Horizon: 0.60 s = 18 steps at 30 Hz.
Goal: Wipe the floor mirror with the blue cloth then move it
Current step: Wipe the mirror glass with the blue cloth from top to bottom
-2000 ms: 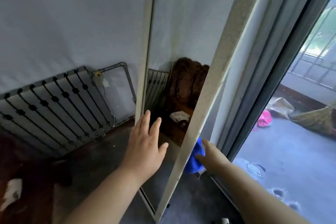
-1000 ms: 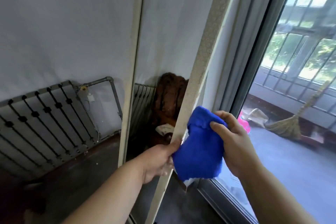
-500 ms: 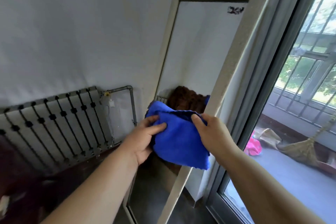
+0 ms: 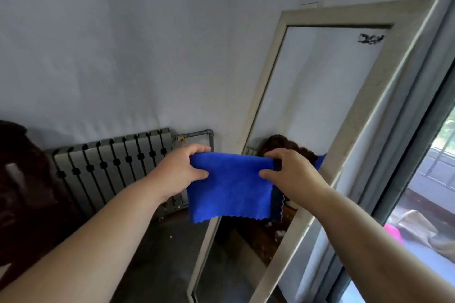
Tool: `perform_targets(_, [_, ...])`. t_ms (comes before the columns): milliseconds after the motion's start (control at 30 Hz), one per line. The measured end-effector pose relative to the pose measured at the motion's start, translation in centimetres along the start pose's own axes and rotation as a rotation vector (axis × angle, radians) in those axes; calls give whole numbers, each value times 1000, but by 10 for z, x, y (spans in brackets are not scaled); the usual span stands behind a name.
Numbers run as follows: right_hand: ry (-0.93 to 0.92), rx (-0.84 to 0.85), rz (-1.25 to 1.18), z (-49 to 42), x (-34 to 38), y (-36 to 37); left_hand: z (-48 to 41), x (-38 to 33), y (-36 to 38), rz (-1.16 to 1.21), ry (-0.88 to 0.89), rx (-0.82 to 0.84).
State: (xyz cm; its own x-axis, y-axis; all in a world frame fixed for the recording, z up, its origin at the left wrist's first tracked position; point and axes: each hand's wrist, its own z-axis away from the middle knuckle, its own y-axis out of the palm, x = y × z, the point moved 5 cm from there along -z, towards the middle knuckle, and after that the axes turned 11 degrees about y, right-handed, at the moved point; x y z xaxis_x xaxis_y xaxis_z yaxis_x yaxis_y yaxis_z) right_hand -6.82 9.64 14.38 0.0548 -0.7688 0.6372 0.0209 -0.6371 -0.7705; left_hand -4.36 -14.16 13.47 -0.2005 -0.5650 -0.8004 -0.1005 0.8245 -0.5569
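A tall floor mirror (image 4: 364, 96) in a pale speckled frame leans against the wall, right of centre. Its glass has a dark smudge (image 4: 370, 38) near the top right corner. In front of its lower half I hold the blue cloth (image 4: 230, 188) spread flat between both hands. My left hand (image 4: 181, 171) pinches the cloth's top left corner. My right hand (image 4: 291, 173) pinches its top right corner. The cloth hangs down, clear of the glass, and hides part of the mirror's left frame edge.
A grey ribbed radiator (image 4: 113, 167) with a pipe (image 4: 199, 133) stands against the wall at left. A dark brown furry thing (image 4: 22, 192) sits at far left. A sliding glass door frame (image 4: 418, 135) runs along the right, with a pink object (image 4: 392, 232) outside.
The cloth went from bunched in my right hand to stretched open between both hands. My left hand left the mirror frame. My view rose and swung left, showing the mirror's top.
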Motion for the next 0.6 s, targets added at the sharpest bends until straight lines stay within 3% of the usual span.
perform_targets(133, [-113, -104, 131, -19, 10, -17, -21, -13, -7, -414, 108, -132])
perform_targets(267, [-116, -85, -7, -32, 13, -44, -48, -20, -7, -492, 9, -243])
perform_targets(333, [-124, -100, -38, -40, 12, -60, -69, -26, 5, -327, -72, -260])
perform_targets(467, [-186, -178, -83, -54, 11, -92, -105, -46, 59, 569, -243, -374])
perform_targets(533, [-216, -188, -83, -62, 9, -101, -127, -62, 82, 748, -140, -480])
perform_targets(600, [-237, -153, -68, -71, 6, -105, -146, -76, 101, 761, -8, -586])
